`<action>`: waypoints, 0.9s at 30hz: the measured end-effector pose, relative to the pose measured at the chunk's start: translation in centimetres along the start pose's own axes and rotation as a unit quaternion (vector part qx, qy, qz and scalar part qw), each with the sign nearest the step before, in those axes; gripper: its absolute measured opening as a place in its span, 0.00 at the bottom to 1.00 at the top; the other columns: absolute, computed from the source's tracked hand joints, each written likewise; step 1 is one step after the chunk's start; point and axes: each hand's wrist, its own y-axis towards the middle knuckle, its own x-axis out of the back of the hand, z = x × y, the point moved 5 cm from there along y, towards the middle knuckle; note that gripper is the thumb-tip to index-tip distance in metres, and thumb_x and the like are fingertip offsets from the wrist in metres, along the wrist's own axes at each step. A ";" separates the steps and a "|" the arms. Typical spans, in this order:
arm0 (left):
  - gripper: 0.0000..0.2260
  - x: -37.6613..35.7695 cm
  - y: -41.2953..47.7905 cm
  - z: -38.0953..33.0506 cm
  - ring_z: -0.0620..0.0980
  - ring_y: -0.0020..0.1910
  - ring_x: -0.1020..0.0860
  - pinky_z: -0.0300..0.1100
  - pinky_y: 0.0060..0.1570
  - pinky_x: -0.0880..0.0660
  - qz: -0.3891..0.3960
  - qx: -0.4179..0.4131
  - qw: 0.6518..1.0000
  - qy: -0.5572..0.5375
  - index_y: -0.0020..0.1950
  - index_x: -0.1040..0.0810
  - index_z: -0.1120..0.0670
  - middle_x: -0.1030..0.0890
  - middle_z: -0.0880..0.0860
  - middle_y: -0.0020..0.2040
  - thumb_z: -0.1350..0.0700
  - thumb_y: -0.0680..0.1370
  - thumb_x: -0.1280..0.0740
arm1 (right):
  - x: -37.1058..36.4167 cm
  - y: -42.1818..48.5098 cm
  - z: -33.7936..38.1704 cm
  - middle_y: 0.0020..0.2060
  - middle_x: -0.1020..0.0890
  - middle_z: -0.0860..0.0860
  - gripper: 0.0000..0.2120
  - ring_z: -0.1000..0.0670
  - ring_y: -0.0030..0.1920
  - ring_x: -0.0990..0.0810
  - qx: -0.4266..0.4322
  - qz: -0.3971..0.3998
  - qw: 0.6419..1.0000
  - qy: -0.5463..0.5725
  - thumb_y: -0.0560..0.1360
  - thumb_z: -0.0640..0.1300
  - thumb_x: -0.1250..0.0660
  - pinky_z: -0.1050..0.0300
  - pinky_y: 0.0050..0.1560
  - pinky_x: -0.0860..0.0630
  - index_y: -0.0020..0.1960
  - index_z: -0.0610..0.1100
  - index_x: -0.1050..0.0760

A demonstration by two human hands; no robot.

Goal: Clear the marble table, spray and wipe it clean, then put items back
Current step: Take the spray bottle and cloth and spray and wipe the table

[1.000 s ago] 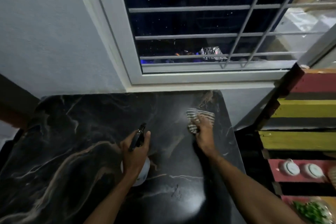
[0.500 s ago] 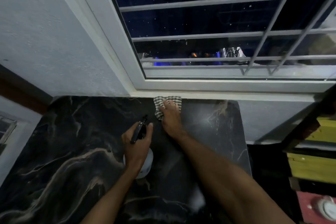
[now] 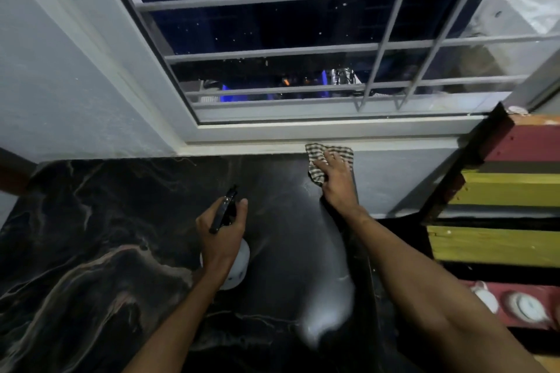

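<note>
The black marble table (image 3: 106, 236) with pale veins fills the lower left of the head view. My left hand (image 3: 221, 230) grips a white spray bottle (image 3: 239, 263) by its black trigger head, held over the middle of the table. My right hand (image 3: 335, 180) presses flat on a checked cloth (image 3: 330, 151) at the table's far right corner, against the wall under the window sill. Part of the cloth is hidden under my fingers.
A barred window (image 3: 303, 48) with a white frame runs along the back wall. To the right stands a red and yellow striped wooden shelf (image 3: 500, 191) with white lidded pots (image 3: 521, 306) on a lower red board. A bright glare patch lies on the table's right side.
My right hand has slid the cloth along the table's back edge from the middle to the far right corner. The left hand keeps the spray bottle in about the same place.
</note>
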 end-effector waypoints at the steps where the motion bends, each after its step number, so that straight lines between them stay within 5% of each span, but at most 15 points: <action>1: 0.15 0.0 -0.4 -0.2 0.50 0.31 0.23 0.48 0.33 0.25 0.005 0.001 1.000 -0.003 0.33 0.25 0.58 0.23 0.52 0.29 0.59 0.77 0.25 | -0.1 -0.6 -0.3 0.77 0.35 0.44 0.35 0.39 0.78 0.42 0.007 0.015 1.000 -0.003 0.67 0.51 0.52 0.38 0.77 0.47 0.70 0.45 0.25; 6: 0.16 1.2 -2.5 -0.9 0.48 0.30 0.23 0.44 0.32 0.26 0.001 -0.015 1.000 -0.004 0.32 0.25 0.59 0.24 0.49 0.28 0.59 0.77 0.25 | 0.0 -6.1 -4.0 0.76 0.33 0.42 0.36 0.38 0.77 0.40 -0.001 -0.011 1.000 0.010 0.63 0.28 0.42 0.37 0.75 0.40 0.70 0.44 0.25; 10: 0.14 2.7 -4.3 -0.1 0.49 0.30 0.22 0.49 0.32 0.24 0.014 -0.009 1.000 -0.006 0.34 0.22 0.60 0.21 0.53 0.30 0.58 0.78 0.26 | -2.5 -14.8 -0.8 0.77 0.37 0.43 0.32 0.40 0.79 0.46 0.018 -0.013 0.999 0.023 0.69 0.38 0.47 0.39 0.78 0.49 0.72 0.44 0.28; 13: 0.14 4.5 -6.0 0.2 0.48 0.30 0.21 0.51 0.34 0.23 0.030 -0.006 0.999 -0.011 0.34 0.22 0.59 0.20 0.53 0.30 0.57 0.78 0.26 | -4.3 -20.8 1.0 0.78 0.37 0.46 0.36 0.43 0.80 0.46 0.093 -0.001 0.995 0.039 0.65 0.34 0.45 0.40 0.78 0.47 0.73 0.46 0.29; 18: 0.18 9.2 -7.7 1.7 0.49 0.28 0.26 0.52 0.31 0.25 0.034 -0.001 0.999 -0.040 0.32 0.28 0.55 0.26 0.50 0.27 0.56 0.79 0.27 | -6.0 -23.5 3.7 0.76 0.35 0.45 0.34 0.39 0.78 0.41 -0.051 -0.073 0.992 0.093 0.64 0.36 0.45 0.38 0.77 0.46 0.69 0.45 0.25; 21: 0.16 12.9 -8.9 3.0 0.46 0.27 0.23 0.48 0.30 0.24 0.041 -0.004 0.997 -0.072 0.33 0.27 0.58 0.25 0.49 0.27 0.59 0.80 0.28 | -12.2 -28.5 10.9 0.77 0.36 0.45 0.31 0.41 0.79 0.43 0.110 0.017 0.990 0.091 0.70 0.32 0.41 0.40 0.78 0.47 0.72 0.44 0.28; 23: 0.16 15.7 -9.5 4.2 0.43 0.27 0.23 0.41 0.29 0.26 0.036 -0.004 0.997 -0.075 0.32 0.27 0.58 0.25 0.46 0.27 0.61 0.79 0.28 | -13.7 -30.0 12.4 0.77 0.35 0.45 0.24 0.41 0.79 0.42 0.167 0.034 0.982 0.080 0.76 0.39 0.40 0.41 0.78 0.45 0.72 0.45 0.28; 25: 0.16 18.8 -9.6 6.0 0.47 0.28 0.25 0.44 0.28 0.29 0.019 -0.014 0.998 -0.050 0.32 0.26 0.59 0.25 0.50 0.27 0.59 0.79 0.28 | -13.8 -28.9 12.9 0.75 0.33 0.45 0.21 0.40 0.77 0.38 0.102 -0.017 0.992 0.078 0.79 0.48 0.43 0.41 0.77 0.43 0.69 0.45 0.24; 27: 0.16 21.8 -9.7 7.9 0.50 0.28 0.25 0.50 0.29 0.27 0.005 -0.025 0.999 -0.045 0.33 0.25 0.60 0.24 0.54 0.28 0.59 0.79 0.28 | -15.0 -28.3 15.2 0.75 0.34 0.48 0.26 0.38 0.76 0.36 0.009 -0.057 0.995 0.080 0.71 0.41 0.42 0.42 0.77 0.44 0.68 0.46 0.23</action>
